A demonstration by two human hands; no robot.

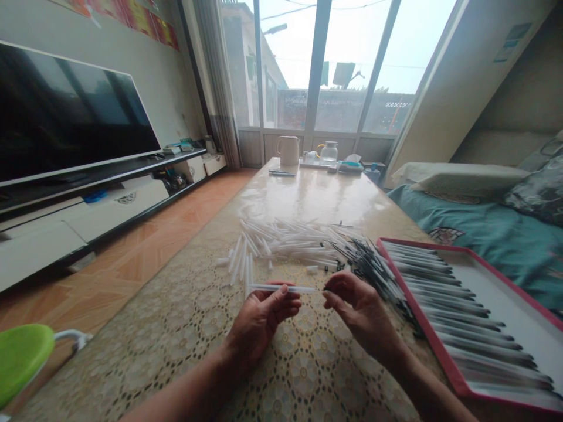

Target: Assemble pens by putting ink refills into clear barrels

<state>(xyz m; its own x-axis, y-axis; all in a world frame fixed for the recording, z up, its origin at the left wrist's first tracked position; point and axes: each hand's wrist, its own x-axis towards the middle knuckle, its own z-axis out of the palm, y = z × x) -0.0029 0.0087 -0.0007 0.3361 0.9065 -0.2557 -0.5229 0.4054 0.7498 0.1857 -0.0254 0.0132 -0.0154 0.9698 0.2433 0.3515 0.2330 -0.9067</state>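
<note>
My left hand (264, 316) is closed round a clear plastic pen barrel (281, 288), held level just above the table. My right hand (356, 308) is pinched at the barrel's right end, its fingertips pressed together on a small dark part I cannot make out. Beyond my hands lies a loose pile of clear pen barrels (281, 240). A heap of thin dark refills (369, 264) lies to its right. A red-rimmed tray (444, 357) at the right holds several finished pens in a row.
A lace-patterned cloth covers the long table (176, 328). A white jug (288, 150), a glass pot and a tissue box stand at the far end. There is a TV unit to the left, a teal sofa at the right and a green stool (21, 357) at the lower left.
</note>
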